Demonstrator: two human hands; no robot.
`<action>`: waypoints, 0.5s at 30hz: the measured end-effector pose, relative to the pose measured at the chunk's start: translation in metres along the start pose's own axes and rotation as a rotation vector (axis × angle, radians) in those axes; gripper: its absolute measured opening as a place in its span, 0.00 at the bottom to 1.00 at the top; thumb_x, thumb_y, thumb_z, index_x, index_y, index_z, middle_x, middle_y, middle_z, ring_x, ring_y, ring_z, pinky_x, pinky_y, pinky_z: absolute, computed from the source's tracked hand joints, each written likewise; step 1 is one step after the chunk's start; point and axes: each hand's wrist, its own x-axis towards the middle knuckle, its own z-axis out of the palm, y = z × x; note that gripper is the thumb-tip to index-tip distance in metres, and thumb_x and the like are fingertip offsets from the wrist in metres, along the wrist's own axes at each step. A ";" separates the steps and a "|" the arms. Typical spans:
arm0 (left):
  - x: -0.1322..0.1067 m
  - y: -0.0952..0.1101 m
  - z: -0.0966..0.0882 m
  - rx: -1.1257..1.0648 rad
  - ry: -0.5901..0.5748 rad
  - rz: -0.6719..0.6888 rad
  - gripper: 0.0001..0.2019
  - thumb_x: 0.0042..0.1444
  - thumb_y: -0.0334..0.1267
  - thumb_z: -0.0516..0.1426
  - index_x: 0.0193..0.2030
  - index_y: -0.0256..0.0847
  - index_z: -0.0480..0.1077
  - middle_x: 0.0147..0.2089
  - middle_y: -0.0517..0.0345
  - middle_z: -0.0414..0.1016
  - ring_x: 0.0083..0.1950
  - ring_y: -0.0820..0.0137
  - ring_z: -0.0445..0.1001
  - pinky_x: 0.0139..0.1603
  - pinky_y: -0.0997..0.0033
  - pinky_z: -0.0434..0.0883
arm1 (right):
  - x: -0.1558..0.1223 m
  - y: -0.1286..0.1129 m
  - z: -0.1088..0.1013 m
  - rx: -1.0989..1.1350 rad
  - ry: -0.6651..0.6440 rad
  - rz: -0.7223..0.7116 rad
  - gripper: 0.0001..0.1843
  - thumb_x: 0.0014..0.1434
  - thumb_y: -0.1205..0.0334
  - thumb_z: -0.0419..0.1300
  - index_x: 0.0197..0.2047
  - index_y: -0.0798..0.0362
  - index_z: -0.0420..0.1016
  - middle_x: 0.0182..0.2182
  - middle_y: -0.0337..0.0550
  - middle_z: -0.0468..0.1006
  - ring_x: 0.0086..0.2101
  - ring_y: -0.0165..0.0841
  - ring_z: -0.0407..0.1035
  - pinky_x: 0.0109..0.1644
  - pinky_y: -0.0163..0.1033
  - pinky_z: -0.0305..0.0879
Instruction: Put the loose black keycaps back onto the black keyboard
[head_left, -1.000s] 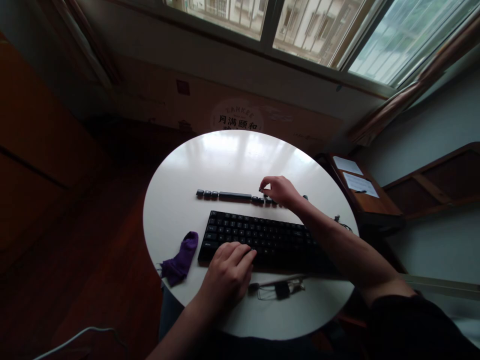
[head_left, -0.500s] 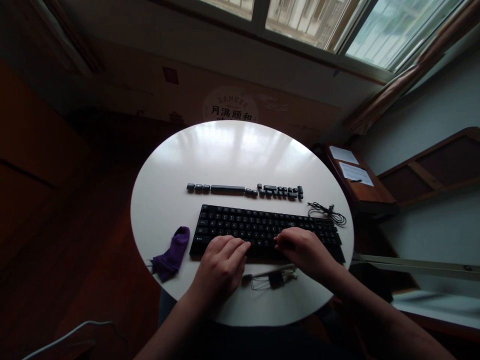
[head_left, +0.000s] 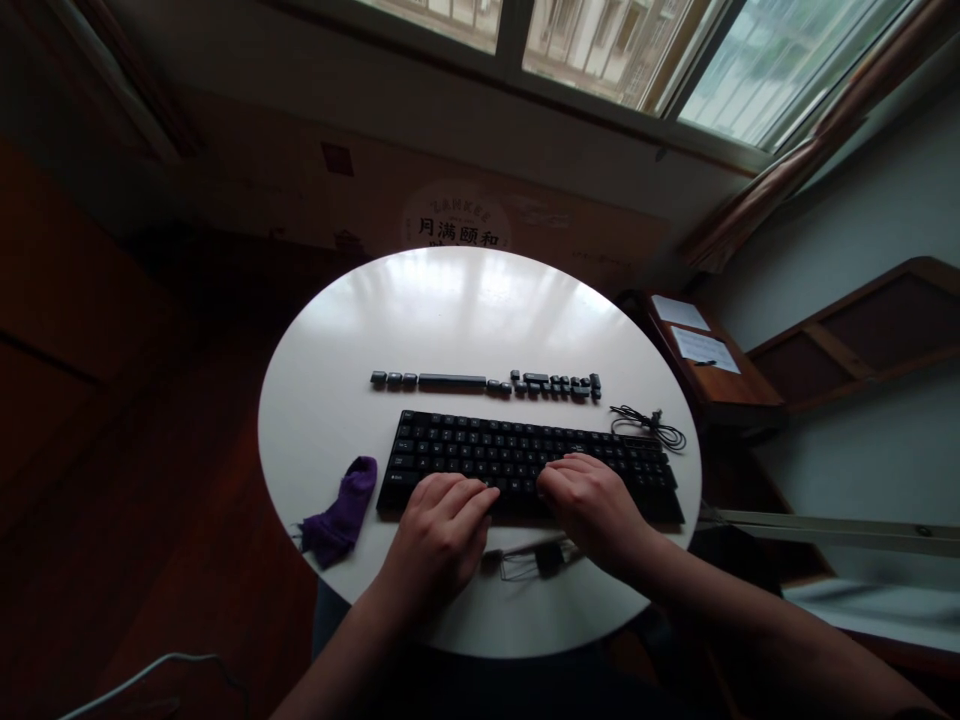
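A black keyboard (head_left: 480, 452) lies on the round white table, with bare dark strips along its front and at its right end. My left hand (head_left: 446, 515) rests over its front edge, fingers bent down onto the lower keys and gripping it there. My right hand (head_left: 589, 492) is over the lower middle keys, fingers curled into a pinch; anything between the fingertips is hidden. Behind the keyboard, loose keycaps (head_left: 555, 385) stand in rows beside a long space bar keycap (head_left: 452, 383).
On the white table (head_left: 465, 310) a purple cloth (head_left: 343, 512) lies at left. A coiled cable (head_left: 651, 428) sits at the right. A wire tool with a dark handle (head_left: 549, 558) lies near the front, partly behind my right wrist. A wooden side table (head_left: 727, 385) holds papers.
My right hand has shifted slightly left along the keys and turned, its back now showing more. My left hand stays on the keyboard. The view has tilted a little.
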 end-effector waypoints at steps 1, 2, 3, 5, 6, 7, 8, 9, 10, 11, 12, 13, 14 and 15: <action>0.000 0.000 0.000 -0.002 0.004 -0.003 0.13 0.65 0.29 0.55 0.53 0.38 0.75 0.49 0.51 0.81 0.51 0.59 0.74 0.58 0.53 0.69 | 0.001 0.003 -0.002 0.016 -0.017 0.001 0.09 0.62 0.75 0.60 0.31 0.55 0.74 0.30 0.41 0.78 0.33 0.31 0.71 0.44 0.36 0.63; 0.000 0.000 0.000 -0.003 0.008 -0.005 0.13 0.65 0.29 0.55 0.53 0.37 0.75 0.49 0.51 0.81 0.50 0.60 0.74 0.58 0.53 0.69 | 0.004 0.006 -0.005 0.042 -0.037 -0.002 0.07 0.61 0.73 0.62 0.32 0.54 0.75 0.31 0.40 0.79 0.34 0.32 0.72 0.43 0.36 0.63; 0.000 0.000 0.000 -0.003 0.011 -0.006 0.12 0.65 0.29 0.55 0.53 0.37 0.75 0.49 0.51 0.81 0.50 0.60 0.74 0.57 0.54 0.69 | 0.009 0.012 -0.009 0.072 -0.052 -0.006 0.05 0.61 0.71 0.64 0.34 0.53 0.77 0.32 0.40 0.80 0.35 0.32 0.73 0.43 0.36 0.63; 0.000 -0.001 0.000 -0.008 0.015 -0.002 0.12 0.65 0.29 0.55 0.52 0.37 0.75 0.48 0.52 0.81 0.50 0.60 0.74 0.57 0.54 0.69 | 0.026 0.026 -0.018 0.116 -0.045 -0.008 0.04 0.61 0.69 0.65 0.37 0.51 0.80 0.35 0.39 0.82 0.38 0.33 0.74 0.44 0.36 0.64; 0.000 -0.001 0.000 -0.014 0.017 0.001 0.12 0.65 0.29 0.54 0.52 0.38 0.75 0.48 0.52 0.81 0.50 0.61 0.74 0.57 0.54 0.69 | 0.038 0.035 -0.023 0.118 -0.024 0.007 0.04 0.62 0.68 0.65 0.38 0.50 0.82 0.36 0.39 0.83 0.39 0.33 0.74 0.45 0.36 0.65; 0.000 -0.001 0.000 -0.020 0.017 0.003 0.12 0.65 0.28 0.54 0.52 0.37 0.75 0.47 0.52 0.81 0.49 0.61 0.74 0.57 0.54 0.69 | 0.053 0.044 -0.026 0.104 0.002 0.034 0.06 0.64 0.68 0.64 0.39 0.50 0.83 0.38 0.40 0.83 0.41 0.34 0.74 0.46 0.38 0.66; 0.000 -0.001 0.000 -0.026 0.019 0.003 0.12 0.65 0.28 0.54 0.52 0.37 0.75 0.47 0.52 0.81 0.49 0.61 0.74 0.56 0.55 0.69 | 0.069 0.054 -0.028 0.083 0.017 0.070 0.07 0.65 0.67 0.63 0.41 0.49 0.84 0.39 0.41 0.84 0.42 0.36 0.74 0.48 0.39 0.66; 0.000 -0.001 0.000 -0.029 0.020 0.002 0.13 0.65 0.28 0.54 0.52 0.37 0.75 0.47 0.52 0.81 0.49 0.61 0.74 0.56 0.55 0.70 | 0.086 0.064 -0.029 0.061 0.011 0.111 0.07 0.65 0.66 0.63 0.41 0.49 0.84 0.40 0.42 0.84 0.43 0.37 0.74 0.48 0.39 0.66; 0.000 -0.001 0.000 -0.030 0.018 0.000 0.13 0.64 0.28 0.54 0.52 0.37 0.75 0.48 0.52 0.81 0.49 0.61 0.74 0.56 0.55 0.70 | 0.103 0.073 -0.029 0.042 -0.015 0.150 0.08 0.66 0.65 0.63 0.42 0.49 0.85 0.42 0.42 0.84 0.45 0.38 0.74 0.48 0.40 0.67; 0.000 -0.002 0.000 -0.029 0.016 -0.001 0.13 0.64 0.28 0.54 0.52 0.37 0.75 0.48 0.52 0.81 0.49 0.61 0.74 0.56 0.55 0.70 | 0.119 0.081 -0.028 0.024 -0.051 0.184 0.08 0.66 0.64 0.63 0.43 0.49 0.85 0.42 0.42 0.84 0.46 0.38 0.74 0.48 0.41 0.67; 0.000 -0.002 0.000 -0.029 0.015 -0.003 0.13 0.64 0.27 0.54 0.52 0.37 0.75 0.48 0.52 0.80 0.49 0.61 0.74 0.56 0.54 0.70 | 0.133 0.087 -0.026 0.010 -0.090 0.211 0.08 0.65 0.63 0.63 0.44 0.49 0.85 0.43 0.43 0.84 0.47 0.39 0.73 0.49 0.41 0.67; 0.000 -0.002 0.000 -0.028 0.017 -0.005 0.13 0.64 0.28 0.54 0.52 0.37 0.75 0.48 0.52 0.80 0.49 0.61 0.74 0.56 0.54 0.70 | 0.145 0.092 -0.023 -0.001 -0.131 0.232 0.09 0.65 0.62 0.64 0.45 0.49 0.85 0.43 0.43 0.83 0.48 0.39 0.73 0.49 0.41 0.67; -0.001 -0.002 0.000 -0.028 0.021 -0.007 0.13 0.64 0.28 0.54 0.52 0.37 0.75 0.47 0.52 0.80 0.49 0.61 0.74 0.57 0.54 0.70 | 0.154 0.096 -0.020 -0.008 -0.170 0.245 0.09 0.65 0.62 0.64 0.46 0.50 0.85 0.43 0.43 0.83 0.47 0.39 0.73 0.49 0.40 0.68; -0.001 -0.002 0.000 -0.030 0.026 -0.009 0.12 0.64 0.28 0.54 0.52 0.37 0.75 0.47 0.52 0.80 0.49 0.61 0.74 0.57 0.54 0.70 | 0.161 0.098 -0.017 -0.012 -0.204 0.253 0.10 0.65 0.61 0.64 0.46 0.51 0.85 0.43 0.44 0.83 0.46 0.38 0.74 0.48 0.40 0.68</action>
